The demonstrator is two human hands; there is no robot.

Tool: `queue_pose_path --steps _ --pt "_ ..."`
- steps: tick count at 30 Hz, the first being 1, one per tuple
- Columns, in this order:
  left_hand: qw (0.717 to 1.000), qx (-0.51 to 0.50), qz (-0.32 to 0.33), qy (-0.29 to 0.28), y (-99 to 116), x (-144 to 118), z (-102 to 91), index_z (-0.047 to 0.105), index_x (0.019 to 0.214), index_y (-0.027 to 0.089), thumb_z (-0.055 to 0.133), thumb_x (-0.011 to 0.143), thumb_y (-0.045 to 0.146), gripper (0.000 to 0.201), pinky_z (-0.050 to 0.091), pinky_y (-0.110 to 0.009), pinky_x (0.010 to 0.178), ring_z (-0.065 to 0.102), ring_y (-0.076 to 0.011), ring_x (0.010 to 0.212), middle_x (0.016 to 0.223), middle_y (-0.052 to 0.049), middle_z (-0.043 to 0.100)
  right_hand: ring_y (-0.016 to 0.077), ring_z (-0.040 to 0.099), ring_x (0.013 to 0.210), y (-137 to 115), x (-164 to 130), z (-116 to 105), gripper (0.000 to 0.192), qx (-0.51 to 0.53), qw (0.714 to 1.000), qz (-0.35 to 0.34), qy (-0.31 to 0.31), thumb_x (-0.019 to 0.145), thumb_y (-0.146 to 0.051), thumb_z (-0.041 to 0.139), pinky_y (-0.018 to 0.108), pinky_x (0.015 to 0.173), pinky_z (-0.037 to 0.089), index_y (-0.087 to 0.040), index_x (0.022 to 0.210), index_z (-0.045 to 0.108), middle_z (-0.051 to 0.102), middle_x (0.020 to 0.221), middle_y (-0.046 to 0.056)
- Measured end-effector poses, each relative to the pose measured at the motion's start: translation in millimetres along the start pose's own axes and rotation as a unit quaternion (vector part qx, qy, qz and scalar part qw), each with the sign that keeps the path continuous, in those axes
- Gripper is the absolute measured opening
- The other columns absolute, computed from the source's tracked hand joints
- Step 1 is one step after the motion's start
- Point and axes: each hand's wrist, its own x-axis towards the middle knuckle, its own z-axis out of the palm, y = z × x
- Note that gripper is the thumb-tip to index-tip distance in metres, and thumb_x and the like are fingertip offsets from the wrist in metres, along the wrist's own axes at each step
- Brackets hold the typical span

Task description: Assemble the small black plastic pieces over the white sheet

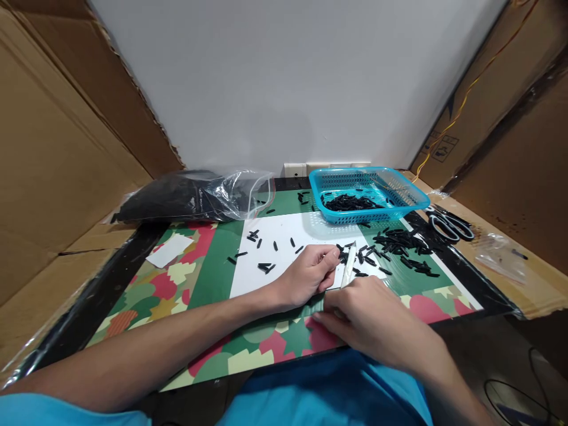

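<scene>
My left hand [310, 269] is closed in a pinch above the white sheet [284, 231]. What its fingertips hold is hidden, though small black pieces show right beside the thumb. My right hand [361, 302] is wrapped around a slim white craft knife [349, 266], whose narrow dark tip points away from me, just right of the left fingers. Loose short black pieces [368, 255] lie around that tip. Farther right is a denser pile of black pieces [402, 241]. A few more black pieces [265, 268] are scattered to the left on the sheet.
A blue plastic basket [370, 216] with black pieces inside stands at the back right. At the back left lies a zip bag [190, 195] full of black material. Scissors [448, 228] and a clear small bag [501, 257] rest at right. Cardboard walls [57, 106] flank the table.
</scene>
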Motion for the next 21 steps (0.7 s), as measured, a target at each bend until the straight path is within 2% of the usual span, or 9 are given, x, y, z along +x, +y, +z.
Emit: queue_pose_path --steps 2,5,8,13,16,21 --pt "1.0 0.0 -0.005 0.008 -0.3 0.3 -0.1 0.043 0.069 0.02 0.047 0.102 0.059 0.051 0.027 -0.024 0.051 0.036 -0.0077 0.05 0.053 0.006 0.046 0.018 0.059 0.05 -11.6 4.1 13.8 0.024 -0.08 0.997 -0.002 0.021 0.098 -0.027 0.067 0.035 0.053 0.014 -0.02 0.075 0.066 0.069 0.062 0.003" --pt "1.0 -0.01 -0.009 0.015 -0.8 1.6 -0.7 0.041 0.069 0.02 0.049 0.102 0.057 0.05 0.024 -0.025 0.051 0.033 -0.0072 0.049 0.053 0.007 0.042 0.0204 0.063 0.049 -23.4 10.7 28.0 0.017 -0.14 0.99 0.008 0.014 0.095 -0.016 0.065 0.036 0.051 0.012 -0.019 0.078 0.066 0.068 0.059 0.004" --pt "0.999 -0.034 -0.002 0.029 -1.3 4.4 -1.9 0.038 0.068 0.02 0.053 0.101 0.053 0.049 0.023 -0.024 0.051 0.032 -0.0065 0.052 0.057 0.007 0.037 0.0227 0.068 0.055 -28.9 14.4 30.4 0.012 -0.165 0.986 0.039 0.0 0.089 -0.007 0.063 0.035 0.051 0.013 -0.018 0.086 0.066 0.071 0.069 0.005" --pt "0.996 -0.07 0.006 0.049 -2.3 7.9 -4.6 0.036 0.066 0.02 0.054 0.099 0.047 0.047 0.019 -0.025 0.05 0.029 -0.0056 0.051 0.061 0.008 0.032 0.0246 0.072 0.064 -32.6 16.5 31.9 0.016 -0.171 0.983 0.06 0.014 0.086 -0.004 0.06 0.035 0.053 0.02 -0.018 0.091 0.064 0.072 0.08 0.006" --pt "0.996 -0.073 -0.002 0.061 -2.6 8.2 -4.8 0.036 0.065 0.021 0.053 0.099 0.046 0.046 0.017 -0.025 0.049 0.028 -0.0057 0.049 0.058 0.008 0.032 0.0235 0.07 0.063 -31.1 15.5 33.6 0.012 -0.156 0.985 0.038 0.058 0.088 -0.008 0.062 0.035 0.055 0.025 -0.02 0.088 0.063 0.072 0.079 0.005" --pt "0.994 -0.071 -0.014 0.079 -2.1 9.7 -4.3 0.036 0.063 0.021 0.049 0.099 0.04 0.043 0.022 -0.026 0.051 0.028 -0.0077 0.051 0.055 0.007 0.034 0.019 0.064 0.058 -23.9 15.2 28.0 0.012 -0.114 0.977 0.027 0.181 0.093 -0.017 0.062 0.035 0.058 0.029 -0.022 0.082 0.061 0.068 0.073 0.0"
